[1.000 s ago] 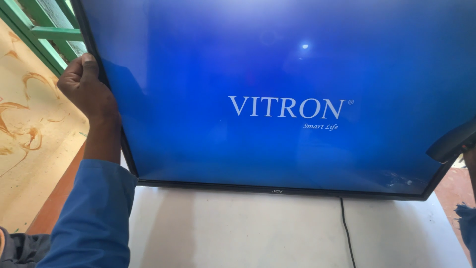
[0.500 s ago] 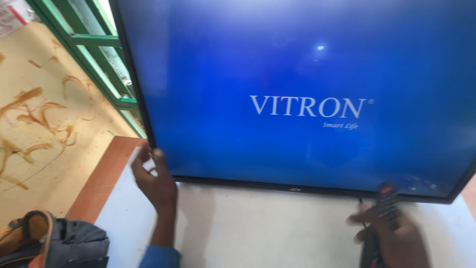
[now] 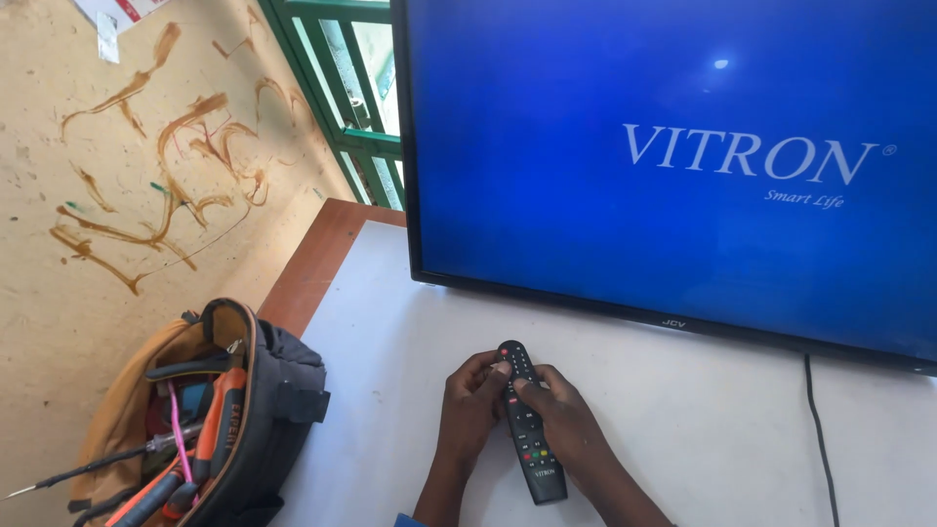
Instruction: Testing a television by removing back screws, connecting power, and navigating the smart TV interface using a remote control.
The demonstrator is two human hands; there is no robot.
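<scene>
Both my hands hold a slim black remote control (image 3: 528, 429) over the white table (image 3: 703, 420). My left hand (image 3: 468, 405) cups its left side with the thumb on the upper buttons. My right hand (image 3: 566, 422) wraps its right side, thumb resting near the middle buttons. The remote points toward a flat-screen television (image 3: 673, 156) standing just beyond, its screen lit blue with white lettering.
An open tool bag (image 3: 210, 420) with screwdrivers and pliers stands at the table's left edge. A black cable (image 3: 818, 429) hangs from the television across the table at right. A green metal window grille (image 3: 342, 88) and a stained beige wall (image 3: 127, 195) lie to the left.
My left hand has left the television's left edge and come down to the remote. My right hand brought the remote to the middle. The view has shifted left and down, showing the tool bag.
</scene>
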